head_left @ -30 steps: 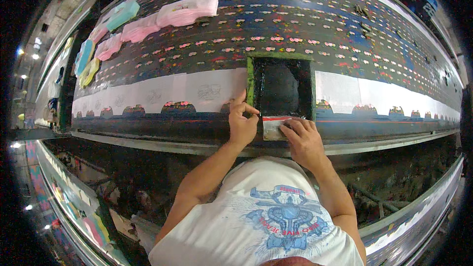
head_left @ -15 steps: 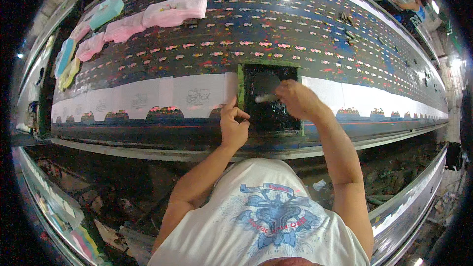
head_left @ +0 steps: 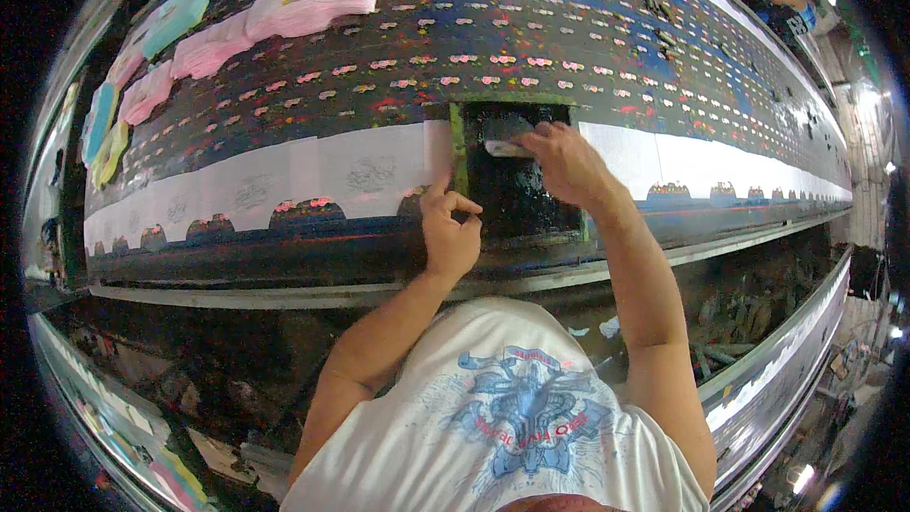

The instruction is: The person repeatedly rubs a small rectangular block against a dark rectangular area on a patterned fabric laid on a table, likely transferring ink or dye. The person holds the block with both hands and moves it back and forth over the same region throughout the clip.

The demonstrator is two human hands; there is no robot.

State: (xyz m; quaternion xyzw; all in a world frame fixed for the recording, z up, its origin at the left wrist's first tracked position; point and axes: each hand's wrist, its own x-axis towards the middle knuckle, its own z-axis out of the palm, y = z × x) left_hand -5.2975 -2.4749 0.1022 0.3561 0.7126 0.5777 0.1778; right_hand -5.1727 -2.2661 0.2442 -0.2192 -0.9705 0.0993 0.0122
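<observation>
A dark printing screen [head_left: 512,204] with a green-edged frame [head_left: 459,147] lies on the long table before me. My left hand [head_left: 450,232] is at the frame's near left side, fingers curled against it and index finger pointing away from me. Over the upper part of the screen, my right hand [head_left: 569,166] grips a pale squeegee [head_left: 507,148], whose right part my fingers hide. Wet-looking black covers the mesh. White cloth pieces [head_left: 370,171] lie in a row on both sides of the frame; those to the left bear thin line drawings.
Stacks of pink cloth [head_left: 313,2], turquoise cloth [head_left: 175,24] and yellow cloth [head_left: 111,154] sit at the far left of the table. Small dark objects [head_left: 668,38] lie farther right. A pale rail [head_left: 379,296] runs along the near edge. Another person [head_left: 796,14] is at the far right.
My right hand and the squeegee have moved slightly away from me over the screen. My left hand stays at the frame's left side. The whole view has shifted a little.
</observation>
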